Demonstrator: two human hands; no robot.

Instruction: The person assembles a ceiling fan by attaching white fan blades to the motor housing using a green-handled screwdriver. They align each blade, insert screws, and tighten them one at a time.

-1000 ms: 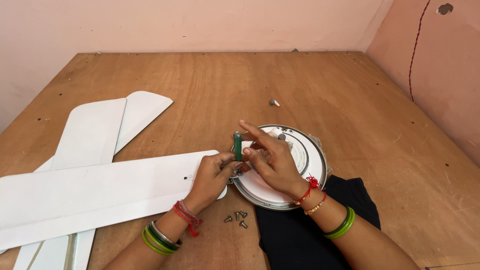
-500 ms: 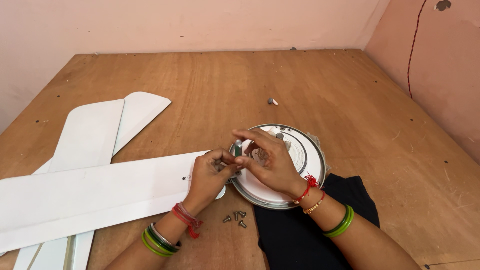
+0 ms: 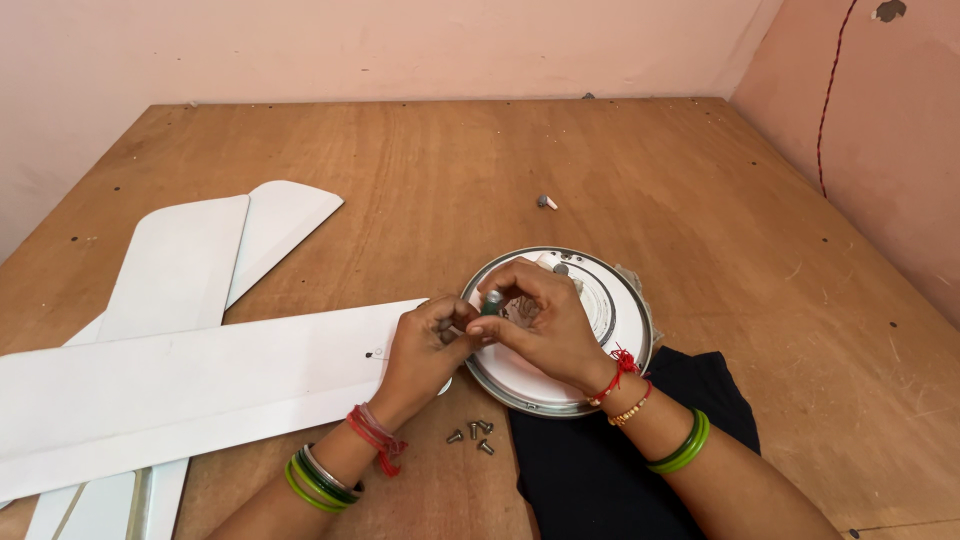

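A round white fan motor (image 3: 628, 312) with a metal rim lies on the wooden table. One long white fan blade (image 3: 200, 390) reaches from the left to the motor's edge. My left hand (image 3: 422, 352) grips the blade's end where it meets the motor. My right hand (image 3: 545, 322) is closed over a small green-handled screwdriver (image 3: 491, 303). Only the handle's top shows between my fingers, and its tip is hidden at the joint of blade and motor. Both hands touch each other there.
Several loose screws (image 3: 470, 435) lie on the table just below my hands. A black cloth (image 3: 600, 470) lies under the motor's near side. Two more white blades (image 3: 185, 265) rest at the left. A small grey-and-white piece (image 3: 546, 202) sits beyond the motor.
The screwdriver's green handle stood up clear above my fingers a second ago. Now my right hand has curled down over it and only its top shows. The blade has not moved.
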